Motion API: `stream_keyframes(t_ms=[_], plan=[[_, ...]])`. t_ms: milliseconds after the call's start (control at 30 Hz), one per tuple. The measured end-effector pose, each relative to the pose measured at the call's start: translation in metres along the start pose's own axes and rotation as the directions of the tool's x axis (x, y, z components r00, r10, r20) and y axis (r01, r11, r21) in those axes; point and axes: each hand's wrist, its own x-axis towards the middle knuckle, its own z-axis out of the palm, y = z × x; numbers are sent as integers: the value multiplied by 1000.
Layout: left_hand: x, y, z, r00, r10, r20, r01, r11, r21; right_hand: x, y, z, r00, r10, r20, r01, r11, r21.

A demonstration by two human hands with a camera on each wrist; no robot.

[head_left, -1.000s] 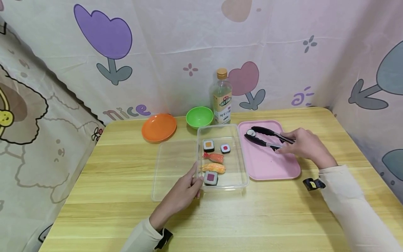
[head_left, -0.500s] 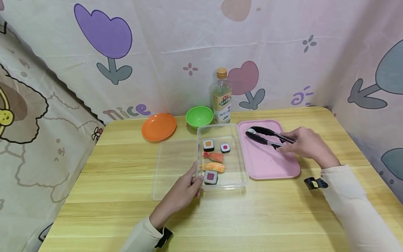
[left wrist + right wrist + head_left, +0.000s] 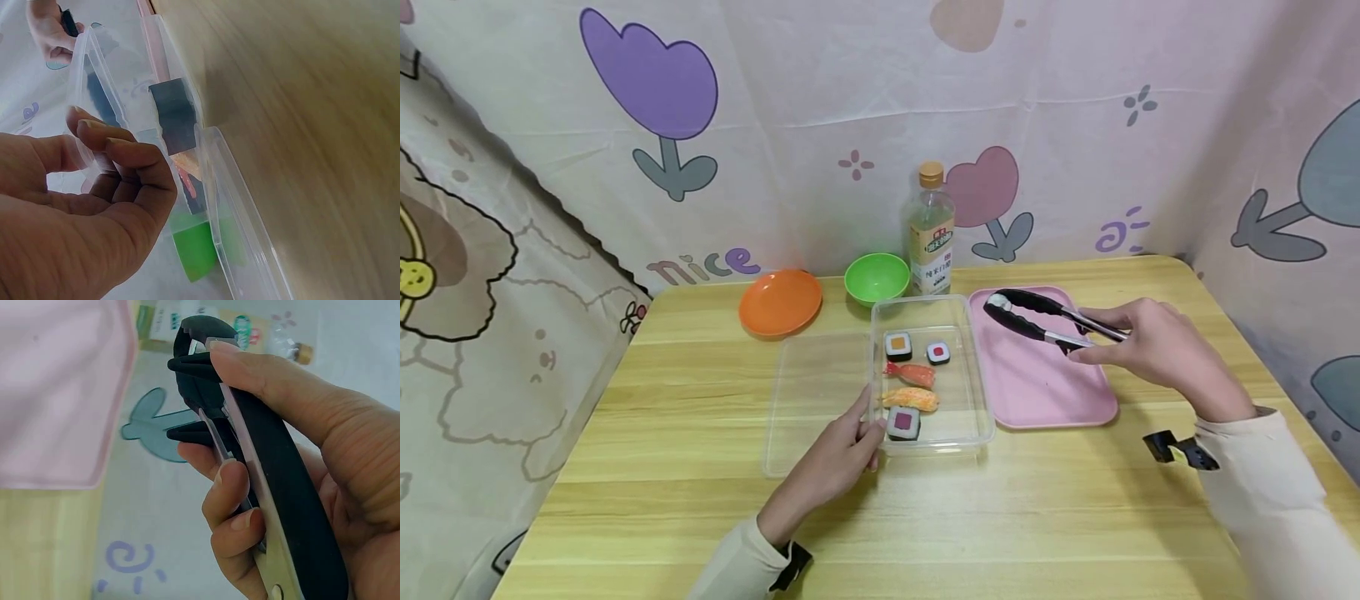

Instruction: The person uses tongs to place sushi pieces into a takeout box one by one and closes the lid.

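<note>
My left hand [image 3: 831, 462] pinches the near left wall of a clear plastic container [image 3: 976, 379]; in the left wrist view its thumb and fingers [image 3: 134, 156] curl at the rim. Inside lie toy sushi pieces: a roll with an orange centre [image 3: 898, 344], a small roll with a red centre [image 3: 937, 353], a shrimp [image 3: 914, 375], an orange-topped piece [image 3: 913, 399] and a purple-centred roll [image 3: 903, 423]. My right hand [image 3: 1165, 350] grips black-and-silver tongs [image 3: 1033, 301] over the pink tray [image 3: 1052, 392]. The tong tips clamp a small white piece [image 3: 999, 302], partly hidden by them.
A clear lid [image 3: 816, 392] lies flat left of the container. Behind stand an orange plate [image 3: 780, 302], a green bowl [image 3: 877, 279] and a tall bottle with a tan cap [image 3: 932, 242], close to the patterned cloth backdrop [image 3: 805, 108].
The tongs have narrowed around the white piece, then risen slightly from the tray with it. My right hand has shifted a little to the right. The left hand and the container keep their place.
</note>
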Motion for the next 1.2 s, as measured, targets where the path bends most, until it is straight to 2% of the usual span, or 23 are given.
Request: stream_keyframes(t_ms=[167,500,767,1200], plan=[[0,-1,0,1000,11,-1,-11,1000,-4,-12,-12,-4,999,-33,-11,33,999,-4],[0,-2,0,1000,9,-1,-9,1000,-13,-23,-37,-3,994,-104,33,106,994,-36],[0,0,0,1000,9,1,-9,1000,-19,-21,-52,4,977,-190,101,199,976,-91],[0,-1,0,1000,12,-7,-12,1000,-11,-14,-80,-1,961,-206,183,238,956,-170]])
